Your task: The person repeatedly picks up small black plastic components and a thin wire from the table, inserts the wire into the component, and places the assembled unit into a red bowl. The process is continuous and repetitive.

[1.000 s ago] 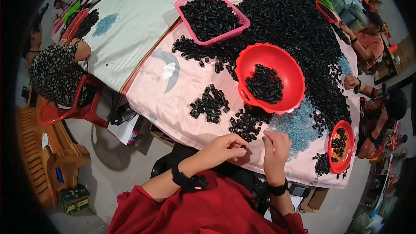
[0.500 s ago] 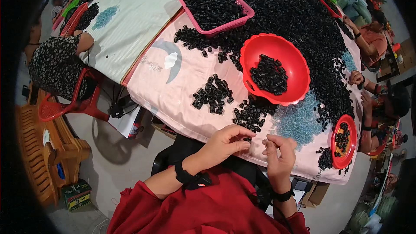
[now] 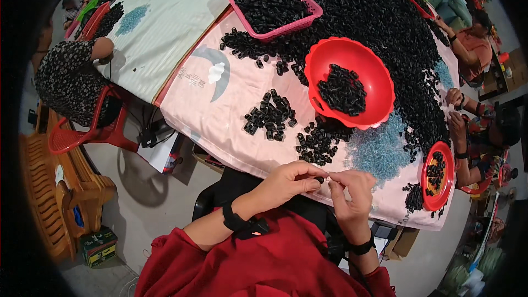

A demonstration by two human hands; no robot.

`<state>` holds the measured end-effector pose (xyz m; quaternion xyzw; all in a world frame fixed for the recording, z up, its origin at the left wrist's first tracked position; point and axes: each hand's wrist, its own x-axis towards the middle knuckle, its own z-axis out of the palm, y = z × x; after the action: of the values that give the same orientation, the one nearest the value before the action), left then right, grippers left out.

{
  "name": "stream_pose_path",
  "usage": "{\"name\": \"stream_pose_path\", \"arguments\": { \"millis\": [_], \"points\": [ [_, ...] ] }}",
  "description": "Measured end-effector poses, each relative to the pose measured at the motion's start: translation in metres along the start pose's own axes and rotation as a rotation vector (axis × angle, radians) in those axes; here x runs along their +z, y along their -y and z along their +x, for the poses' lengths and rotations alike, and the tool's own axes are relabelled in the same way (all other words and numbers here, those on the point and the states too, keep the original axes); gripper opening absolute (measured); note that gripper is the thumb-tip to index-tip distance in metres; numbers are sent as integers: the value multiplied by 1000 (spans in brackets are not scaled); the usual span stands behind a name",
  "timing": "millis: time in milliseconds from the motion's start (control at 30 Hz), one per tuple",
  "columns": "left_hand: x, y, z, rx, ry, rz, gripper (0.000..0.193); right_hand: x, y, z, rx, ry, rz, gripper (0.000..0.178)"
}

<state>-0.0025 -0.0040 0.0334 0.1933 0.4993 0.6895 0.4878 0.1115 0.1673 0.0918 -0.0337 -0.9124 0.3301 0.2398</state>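
Over the table's near edge, my left hand (image 3: 283, 186) pinches a small black plastic part (image 3: 318, 180) between thumb and fingertips. My right hand (image 3: 355, 193) is close beside it, index fingertip almost at the part and thumb curled in; whatever it may hold is too small to make out. Just beyond my fingers lies a little pile of black parts (image 3: 317, 142), with a looser group of larger black pieces (image 3: 269, 115) to its left. A heap of tiny clear-blue pieces (image 3: 379, 151) spreads beyond my right hand. Farther back stands a red scalloped bowl (image 3: 379, 77) with black parts in it.
A pink basket (image 3: 273, 34) full of black parts stands at the back, beside a huge black heap (image 3: 374, 16). To the right is a red oval tray (image 3: 446, 187). Other people sit along both sides; a red chair (image 3: 82, 138) and wooden bench (image 3: 55, 187) stand left.
My right hand has moved left and up, bringing its fingertips to the black part in my left hand. The left hand has barely shifted.
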Motion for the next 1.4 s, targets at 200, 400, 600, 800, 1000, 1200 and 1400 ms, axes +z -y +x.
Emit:
{"name": "stream_pose_path", "arguments": {
  "millis": [200, 400, 600, 800, 1000, 1200, 1400],
  "points": [
    [0, 3, -1, -14, -17, 4, 26, 2, 2, 0, 22, 60, 19, 21],
    [4, 5, 0, 2, -33, -35, 26, 3, 4, -2, 90, 44, 51, 19],
    [3, 9, 0, 3, -36, -64, 24, 0, 0, -2, 21, 89, 29, 17],
    [0, 8, -1, -11, 4, -61, 23, -2, -26, -3, 141, 107, 61, 22],
    [1, 4, -4, -34, 98, 1, 23, 22, -62, -6, 38, 28, -339, 14],
    [0, 6, -6, -61, 118, 57, 22, 38, -70, -9, -3, 51, -339, 16],
    [-2, 8, -5, -52, 148, 72, 23, 40, -68, -4, -35, 37, -341, 15]
  ]
}}
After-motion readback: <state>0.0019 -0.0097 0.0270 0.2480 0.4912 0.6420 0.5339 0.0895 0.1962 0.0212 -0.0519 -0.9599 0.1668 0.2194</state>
